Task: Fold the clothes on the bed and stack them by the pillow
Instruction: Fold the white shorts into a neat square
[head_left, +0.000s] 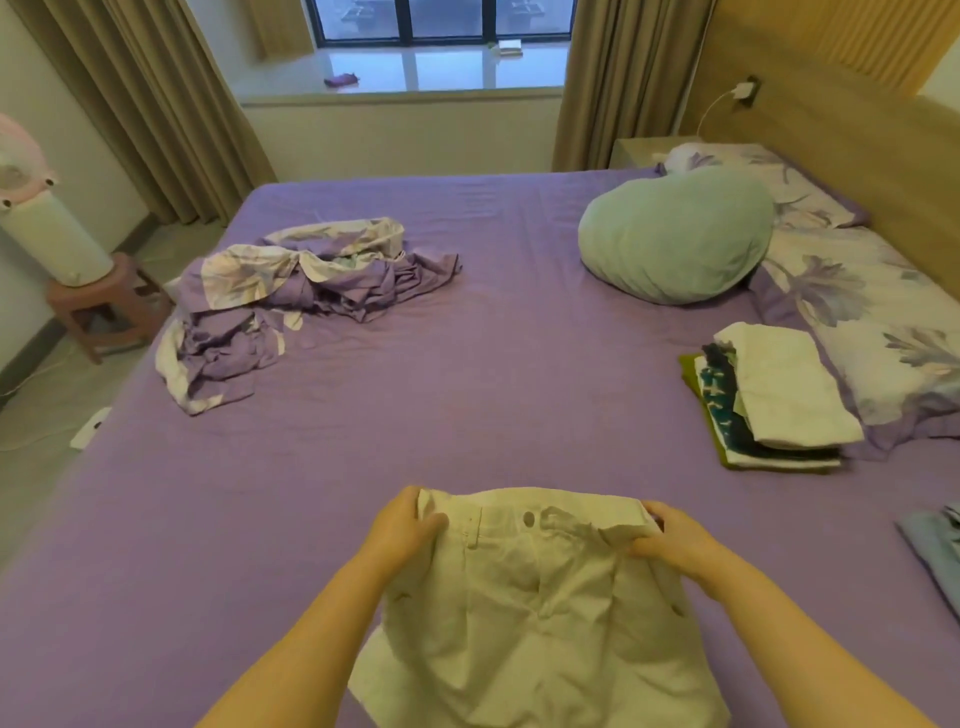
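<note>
We hold the cream trousers (540, 613) by the waistband over the near edge of the bed (467, 395), left hand (402, 530) and right hand (675, 540) fingers clamped on its corners, the folded stack (769, 400) beside the floral pillow (872, 332).

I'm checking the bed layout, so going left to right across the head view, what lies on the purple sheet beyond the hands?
Crumpled purple floral duvet cover → pale green round cushion → stack of folded clothes topped in white.

two hands (408, 525), three pillows (675, 236), one stack (769, 400)
</note>
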